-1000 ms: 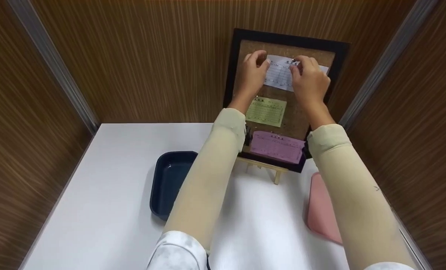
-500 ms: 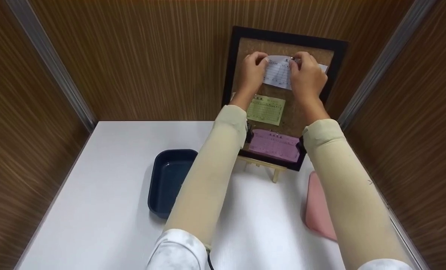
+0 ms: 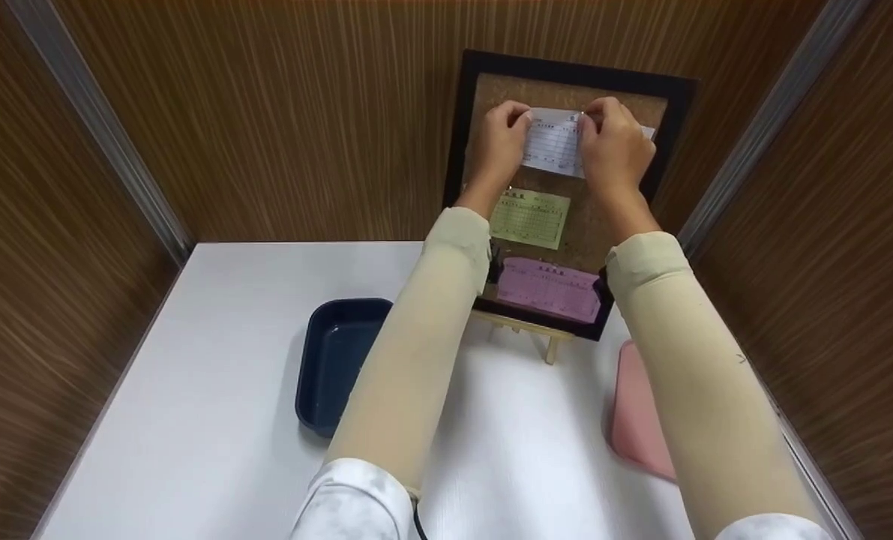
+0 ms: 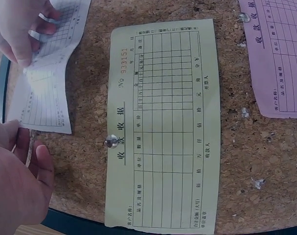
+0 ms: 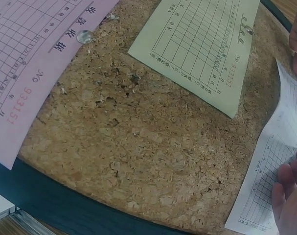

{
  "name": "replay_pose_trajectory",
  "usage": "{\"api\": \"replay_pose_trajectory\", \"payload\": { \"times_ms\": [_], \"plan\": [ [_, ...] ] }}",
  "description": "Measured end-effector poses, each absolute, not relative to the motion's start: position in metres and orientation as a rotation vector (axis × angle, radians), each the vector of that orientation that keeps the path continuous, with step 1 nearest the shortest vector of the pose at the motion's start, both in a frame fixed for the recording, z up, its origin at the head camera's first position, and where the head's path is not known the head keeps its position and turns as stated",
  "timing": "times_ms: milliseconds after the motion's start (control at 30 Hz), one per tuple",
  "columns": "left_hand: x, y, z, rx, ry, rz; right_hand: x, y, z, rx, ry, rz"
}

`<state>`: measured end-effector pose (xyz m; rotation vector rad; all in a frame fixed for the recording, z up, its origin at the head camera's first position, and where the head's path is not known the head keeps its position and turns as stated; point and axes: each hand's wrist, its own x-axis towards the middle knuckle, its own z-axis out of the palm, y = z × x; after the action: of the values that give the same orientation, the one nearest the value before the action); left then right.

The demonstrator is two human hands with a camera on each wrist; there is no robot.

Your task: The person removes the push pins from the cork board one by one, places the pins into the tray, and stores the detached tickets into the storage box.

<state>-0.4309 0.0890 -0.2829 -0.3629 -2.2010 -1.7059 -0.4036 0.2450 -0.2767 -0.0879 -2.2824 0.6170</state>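
Note:
A white receipt slip (image 3: 552,146) lies against the upper part of a black-framed cork board (image 3: 585,225). My left hand (image 3: 498,142) pinches the slip's upper left corner between thumb and fingers. At the top edge, near the slip's middle, my right hand (image 3: 615,150) holds a small shiny push pin (image 3: 582,114) at its fingertips. The paper bows away from the cork in the left wrist view. Below it, a green receipt slip (image 4: 163,147) hangs from a clear push pin (image 4: 111,141). Lower still, a pink receipt slip (image 3: 549,289) is pinned too.
The board leans on a small wooden easel (image 3: 525,326) on a white table (image 3: 214,360). A dark blue tray (image 3: 334,367) sits left of it, partly behind my left forearm. A pink tray (image 3: 641,420) lies at the right, partly covered by my right arm.
Both hands stay at the white slip's top edge, with only small shifts. The right fingertips have come closer to the paper around the pin. The left hand keeps its corner.

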Motion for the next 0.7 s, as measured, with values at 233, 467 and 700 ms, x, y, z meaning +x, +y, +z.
{"api": "replay_pose_trajectory", "payload": {
  "times_ms": [233,467,700],
  "plan": [
    [-0.4292,0.0848,-0.2781,-0.278,-2.333,-1.576,-0.4025,0.2424,-0.2762,-0.088,-2.316,0.594],
    [-0.4271,0.0815,-0.2768,-0.235,-2.412,-1.494,-0.4012,0.2415,-0.2748,-0.079,-2.340,0.607],
    [-0.4289,0.0826,-0.2772,-0.230,-2.428,-1.458,-0.4027,0.2455,-0.2768,-0.049,-2.310,0.608]
  ]
}}
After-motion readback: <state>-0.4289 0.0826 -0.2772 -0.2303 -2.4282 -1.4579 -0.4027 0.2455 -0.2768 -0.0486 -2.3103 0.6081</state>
